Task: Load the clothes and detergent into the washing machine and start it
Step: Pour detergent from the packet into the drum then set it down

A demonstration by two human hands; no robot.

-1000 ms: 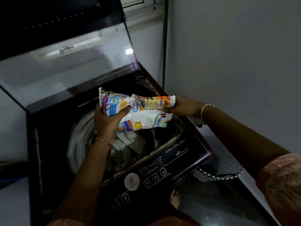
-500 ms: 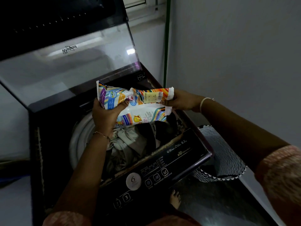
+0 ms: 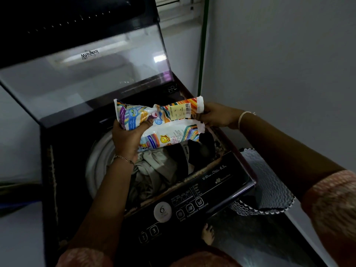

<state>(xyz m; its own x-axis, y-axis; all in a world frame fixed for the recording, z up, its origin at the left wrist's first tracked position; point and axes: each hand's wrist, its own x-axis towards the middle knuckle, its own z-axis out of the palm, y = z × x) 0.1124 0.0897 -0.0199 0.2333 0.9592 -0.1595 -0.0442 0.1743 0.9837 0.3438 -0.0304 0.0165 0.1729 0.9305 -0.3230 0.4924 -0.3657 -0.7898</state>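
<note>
Detergent packet [image 3: 159, 123], colourfully printed, is held lying sideways at the centre of the frame, above the open drum of the washing machine [image 3: 212, 191]. From the lower left, the left hand [image 3: 128, 137] reaches up with its forearm over the drum, fingers curled under the packet's left end and thumb pressed on top. From the right edge, the right hand [image 3: 217, 115] comes across with its wrist bent, pinching the packet's right end. Clothes [image 3: 156, 166], pale and dark, lie heaped in the drum directly beneath. The glass lid [image 3: 84, 74] stands raised in the upper left. A patterned basket [image 3: 269, 189] sits just beside the machine at lower right.
</note>
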